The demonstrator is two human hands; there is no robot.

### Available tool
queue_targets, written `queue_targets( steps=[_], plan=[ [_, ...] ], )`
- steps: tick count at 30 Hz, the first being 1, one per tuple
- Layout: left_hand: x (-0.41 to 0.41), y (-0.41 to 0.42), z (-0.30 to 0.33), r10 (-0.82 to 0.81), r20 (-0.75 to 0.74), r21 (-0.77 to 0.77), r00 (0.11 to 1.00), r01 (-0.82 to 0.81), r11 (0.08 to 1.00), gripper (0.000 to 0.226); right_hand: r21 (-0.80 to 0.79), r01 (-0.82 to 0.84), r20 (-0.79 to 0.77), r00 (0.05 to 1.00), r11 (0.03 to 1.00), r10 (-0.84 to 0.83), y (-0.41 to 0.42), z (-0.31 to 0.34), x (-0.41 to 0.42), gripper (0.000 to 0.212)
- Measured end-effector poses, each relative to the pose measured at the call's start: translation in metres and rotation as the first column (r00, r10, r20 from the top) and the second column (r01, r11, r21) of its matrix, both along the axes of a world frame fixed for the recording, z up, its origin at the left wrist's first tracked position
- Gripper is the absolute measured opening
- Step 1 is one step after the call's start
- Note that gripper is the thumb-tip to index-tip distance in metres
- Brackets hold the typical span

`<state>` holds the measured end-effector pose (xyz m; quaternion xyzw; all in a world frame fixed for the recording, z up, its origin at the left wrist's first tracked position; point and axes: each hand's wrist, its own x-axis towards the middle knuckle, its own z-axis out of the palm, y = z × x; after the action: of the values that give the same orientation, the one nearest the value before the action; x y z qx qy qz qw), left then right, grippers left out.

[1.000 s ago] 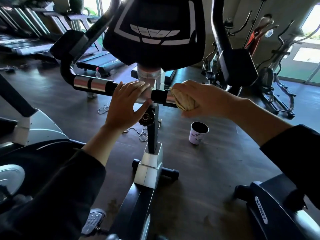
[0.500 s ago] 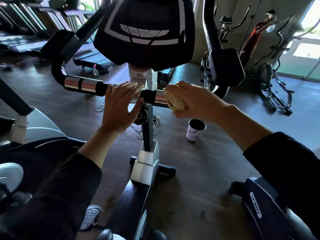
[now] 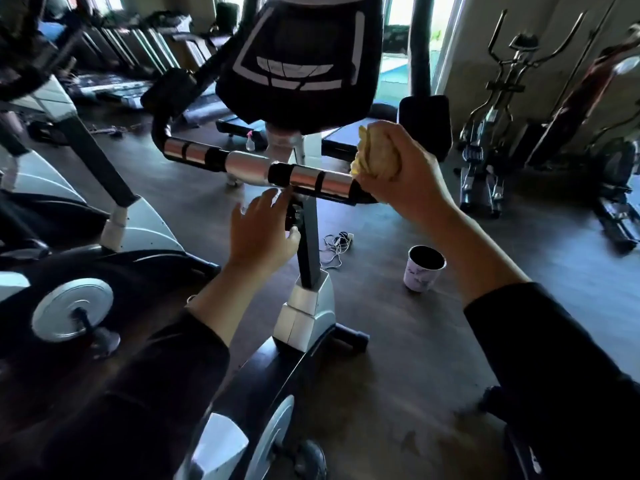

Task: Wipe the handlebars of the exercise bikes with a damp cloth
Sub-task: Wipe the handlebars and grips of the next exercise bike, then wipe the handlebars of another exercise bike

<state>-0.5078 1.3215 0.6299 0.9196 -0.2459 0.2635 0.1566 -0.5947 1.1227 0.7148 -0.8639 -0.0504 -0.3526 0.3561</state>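
Left hand (image 3: 261, 233) nearest, just below the handlebar (image 3: 263, 171), fingers spread and loose, gripping nothing; likely ready to steady the frame. At the bar's right end, right hand (image 3: 398, 178) clenches a crumpled yellow cloth (image 3: 369, 152) around the grip, probably to rub all round it. Bar: smooth chrome sleeves, black bands. Beyond the handlebar, a glossy black console (image 3: 298, 60).
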Motion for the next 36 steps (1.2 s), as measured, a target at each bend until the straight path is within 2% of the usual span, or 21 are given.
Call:
queue_targets(
  steps=[3, 7, 9, 11, 14, 16, 21, 24, 27, 30, 36],
  plan=[
    [-0.041, -0.02, -0.005, 0.049, -0.119, 0.066, 0.992, -0.041, 0.997, 0.062, 0.302, -0.076, 0.002, 0.997, 0.95, 0.079, -0.012, -0.021, -0.038, 0.045],
    [-0.088, -0.055, -0.027, 0.024, -0.229, 0.197, 0.973, 0.022, 0.98, 0.063, 0.514, 0.02, -0.168, 0.983, 0.858, 0.078, -0.04, -0.088, -0.083, 0.052],
    [-0.108, -0.074, -0.04, -0.006, -0.308, 0.205, 0.951, 0.073, 0.976, 0.057, 0.492, 0.129, -0.239, 0.971, 0.861, -0.009, -0.049, -0.116, -0.11, 0.056],
    [-0.125, -0.093, -0.054, -0.037, -0.365, 0.246, 0.93, 0.135, 0.96, 0.056, 0.559, 0.189, -0.283, 0.959, 0.807, -0.028, -0.056, -0.138, -0.139, 0.054],
    [-0.144, -0.122, -0.076, -0.083, -0.418, 0.313, 0.905, 0.229, 0.922, 0.057, 0.536, 0.307, -0.377, 0.921, 0.786, -0.102, -0.066, -0.167, -0.18, 0.061],
    [-0.154, -0.143, -0.088, -0.135, -0.441, 0.341, 0.887, 0.304, 0.889, 0.056, 0.547, 0.39, -0.418, 0.894, 0.741, -0.161, -0.075, -0.183, -0.201, 0.068],
    [-0.174, -0.198, -0.101, -0.296, -0.474, 0.375, 0.829, 0.494, 0.784, 0.051, 0.581, 0.559, -0.453, 0.826, 0.592, -0.335, -0.091, -0.2, -0.239, 0.057],
    [-0.184, -0.232, -0.104, -0.392, -0.47, 0.391, 0.791, 0.584, 0.711, 0.052, 0.563, 0.649, -0.485, 0.761, 0.511, -0.431, -0.103, -0.201, -0.256, 0.061],
    [-0.193, -0.263, -0.106, -0.484, -0.469, 0.384, 0.739, 0.664, 0.641, 0.051, 0.562, 0.701, -0.492, 0.71, 0.439, -0.504, -0.114, -0.201, -0.27, 0.067],
    [-0.2, -0.294, -0.106, -0.556, -0.462, 0.385, 0.691, 0.721, 0.576, 0.052, 0.571, 0.733, -0.481, 0.663, 0.368, -0.574, -0.129, -0.197, -0.279, 0.056],
    [-0.207, -0.365, -0.102, -0.631, -0.453, 0.372, 0.63, 0.777, 0.508, 0.053, 0.595, 0.744, -0.456, 0.624, 0.304, -0.634, -0.18, -0.186, -0.282, 0.053]
  ],
)
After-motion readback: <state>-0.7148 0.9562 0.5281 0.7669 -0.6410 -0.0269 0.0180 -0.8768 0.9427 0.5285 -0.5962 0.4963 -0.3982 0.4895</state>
